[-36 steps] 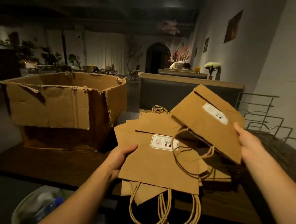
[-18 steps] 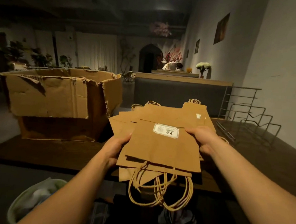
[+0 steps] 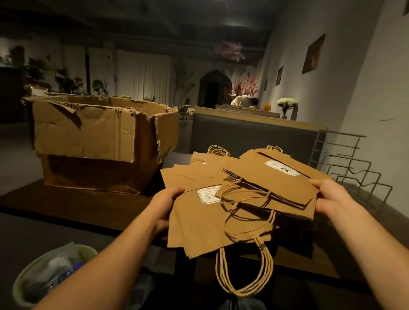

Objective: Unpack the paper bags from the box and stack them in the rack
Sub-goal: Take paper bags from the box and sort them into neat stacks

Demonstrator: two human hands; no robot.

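My left hand (image 3: 164, 206) grips the left edge of a fanned stack of flat brown paper bags (image 3: 201, 227), thumb on top; their twine handles hang toward me. My right hand (image 3: 328, 200) holds one bag (image 3: 269, 181) by its right edge, lifted and tilted above the stack, white label up, handle loops drooping over the stack's label. A torn open cardboard box (image 3: 98, 142) stands on the dark table to the left. The wire rack (image 3: 350, 172) stands at the right by the wall, nothing visible in its slots.
A dark wooden table (image 3: 74, 206) carries the box and rack. A bin with a liner and rubbish (image 3: 52, 275) sits on the floor at lower left. Behind is a dark bench back (image 3: 248, 136), and a person bends over a far counter.
Half a second ago both hands held the stack together. Now my right hand has drawn the top bag off and raised it to the right; the left still holds the stack.
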